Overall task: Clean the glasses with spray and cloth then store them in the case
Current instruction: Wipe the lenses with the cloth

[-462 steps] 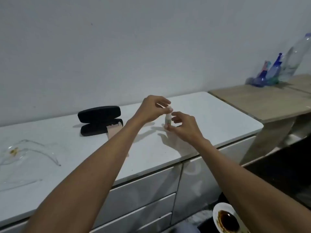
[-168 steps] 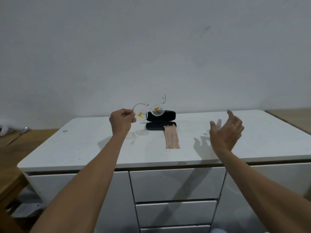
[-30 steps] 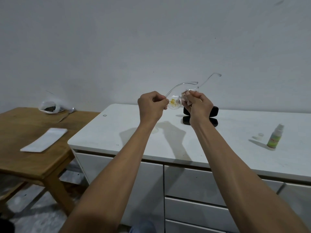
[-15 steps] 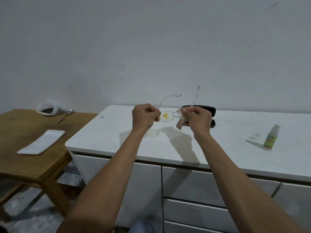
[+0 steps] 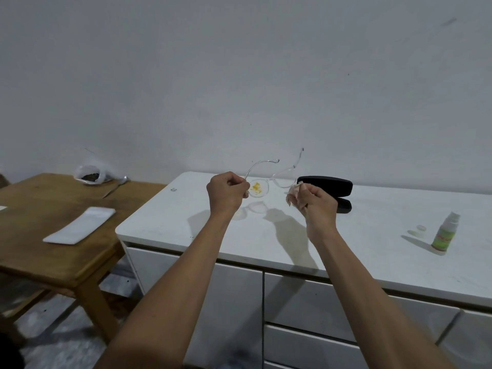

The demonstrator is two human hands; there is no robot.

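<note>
Clear-framed glasses (image 5: pixel 269 182) hang in the air above the white cabinet top (image 5: pixel 359 235), temples pointing up. One lens carries a yellow smear. My left hand (image 5: pixel 227 193) pinches the frame at its left end. My right hand (image 5: pixel 314 202) grips a crumpled beige cloth (image 5: pixel 292 193) just right of the other lens. The black case (image 5: pixel 326 187) stands open behind my right hand. A small spray bottle (image 5: pixel 446 233) with a green label stands at the right, its clear cap (image 5: pixel 420 228) lying beside it.
A wooden table (image 5: pixel 53 235) adjoins the cabinet on the left, holding a white flat packet (image 5: pixel 80 229) and a plastic bag with dark contents (image 5: pixel 91 174). Drawer fronts (image 5: pixel 306 302) run below the cabinet top. The grey wall rises behind.
My right hand with the cloth has come off the lens and moved slightly right and down. The glasses stay in my left hand. The view shifted a little.
</note>
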